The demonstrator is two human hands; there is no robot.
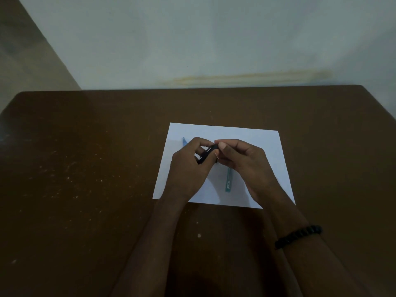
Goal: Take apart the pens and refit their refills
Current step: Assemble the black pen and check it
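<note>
A big brown wooden table (85,168) with round corners fills the lower part of the view. Its top has small pale specks and scratches, most of them on the left side. Behind it stands a plain pale grey-white wall (214,39). A long yellowish stain (246,79) runs along the wall just above the table's far edge. At the top left is a brown strip (25,50), maybe the floor. The light is dim.

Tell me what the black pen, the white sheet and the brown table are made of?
The black pen looks like plastic: dark and slightly shiny where it shows between both hands, though the dim light leaves that uncertain. The white sheet seems to be paper: thin, flat, matte, with crisp corners. The brown table has a smooth, scuffed top, maybe laminate or painted wood; I cannot tell which.
</note>
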